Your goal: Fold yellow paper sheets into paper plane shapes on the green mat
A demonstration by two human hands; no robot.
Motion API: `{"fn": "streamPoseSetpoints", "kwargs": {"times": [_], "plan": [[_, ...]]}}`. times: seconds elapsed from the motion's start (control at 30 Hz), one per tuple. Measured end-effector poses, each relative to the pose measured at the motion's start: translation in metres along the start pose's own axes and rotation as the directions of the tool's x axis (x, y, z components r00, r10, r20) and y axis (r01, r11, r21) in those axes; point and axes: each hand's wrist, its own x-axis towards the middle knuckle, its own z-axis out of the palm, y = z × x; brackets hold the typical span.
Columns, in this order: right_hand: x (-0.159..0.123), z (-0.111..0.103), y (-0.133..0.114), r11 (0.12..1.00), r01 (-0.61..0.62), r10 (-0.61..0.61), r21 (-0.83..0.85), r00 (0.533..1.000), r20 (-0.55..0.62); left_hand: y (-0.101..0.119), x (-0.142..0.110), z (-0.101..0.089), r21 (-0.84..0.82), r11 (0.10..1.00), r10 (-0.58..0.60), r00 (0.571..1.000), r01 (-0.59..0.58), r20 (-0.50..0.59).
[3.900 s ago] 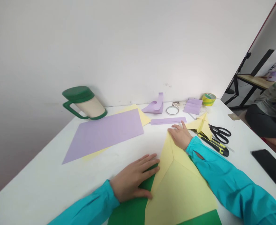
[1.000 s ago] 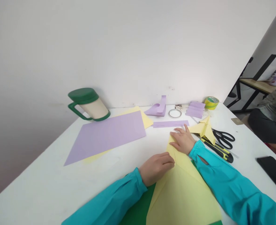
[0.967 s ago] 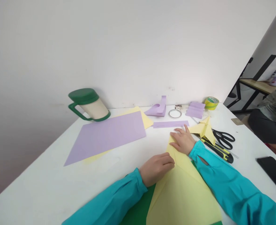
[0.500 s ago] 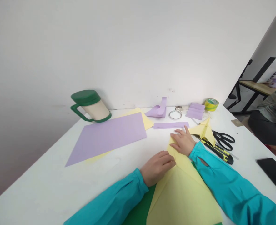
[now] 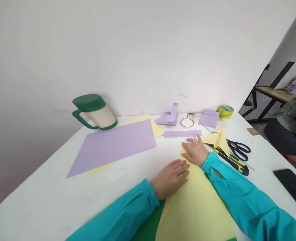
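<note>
A folded sheet of yellow paper lies in front of me, its pointed end facing the wall. My left hand rests flat on the paper's left edge, fingers stretched out and pointing right. Higher up, my right hand presses on the paper near its tip with the fingers spread. Under the yellow paper a green sheet shows at the left and at the lower right. Neither hand grips anything. The folded edge beneath my left palm is hidden.
Purple paper overlaps yellow paper at left, before a green-lidded mug. On the right are a yellow paper plane, scissors, a utility knife, tape and a black phone-like slab. A person sits beyond the table.
My left hand has gone from curled fingers to a flattened palm on the paper's left edge. The right hand stays in place. The view has shifted slightly.
</note>
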Motion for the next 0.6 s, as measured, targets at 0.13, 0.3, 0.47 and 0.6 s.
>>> {"fn": "streamPoseSetpoints", "kwargs": {"times": [0.13, 0.3, 0.47, 0.6], "plan": [[0.0002, -0.0003, 0.0004, 1.000, 0.005, -0.005, 0.006, 1.000, -0.004, -0.0011, -0.0034, 0.0041, -0.023, 1.000, -0.010, 0.999, 0.011, 0.033], [0.0002, 0.0007, 0.0015, 1.000, 0.027, -0.027, -0.002, 1.000, -0.016, -0.0014, -0.0029, 0.0054, -0.023, 1.000, -0.014, 0.999, 0.015, 0.038], [0.0001, 0.0020, 0.0022, 1.000, 0.025, -0.025, 0.004, 0.999, -0.020, 0.0008, -0.0023, 0.0029, -0.034, 0.999, -0.031, 0.998, 0.033, 0.051], [0.0006, 0.0017, 0.0017, 1.000, 0.017, -0.017, 0.005, 1.000, -0.010, 0.0013, -0.0022, 0.0007, -0.033, 0.999, -0.029, 0.998, 0.031, 0.057]]}}
